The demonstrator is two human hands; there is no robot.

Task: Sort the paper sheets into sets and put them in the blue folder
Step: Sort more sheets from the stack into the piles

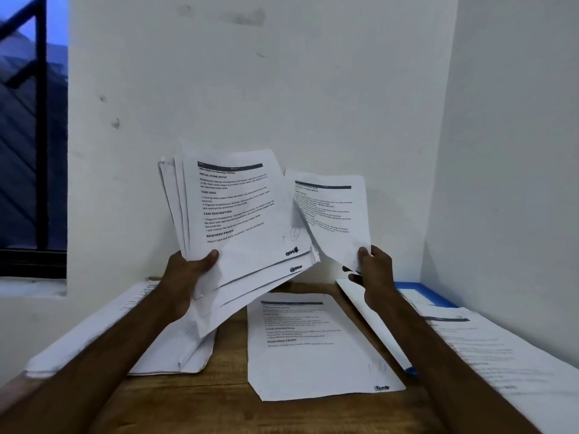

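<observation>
While your forearms reach in from the bottom edge, the wooden desk [219, 396] lies nearest to you, and a printed sheet [316, 346] rests flat on its middle, text up. Just left of that sheet sits a small pile [175, 352] of papers with a curled near edge. Further left, a longer pile [94, 324] runs along the desk's side, too blurred to read.

On your right, more printed pages [501, 349] overlap on top of the blue folder [429, 292]. Only a strip of it at the back and a small corner at the front show from under the paper.

Above the desk, your left hand [188, 274] grips a fanned stack [235, 214] of sheets by its lower left corner. The thumb presses on the front page and the fingers curl behind. The stack is tilted, and headings such as TASK GOAL and REQUIRED PROPS can be read on it.

Your right hand [372, 270] pinches a single sheet [332, 214] by its bottom corner and holds it upright beside the stack. The two papers meet along one edge, but which lies in front cannot be told.

Behind them stands a white wall [282, 89] with a few smudges, and a dark-framed window [31, 136] sits at the far left.
</observation>
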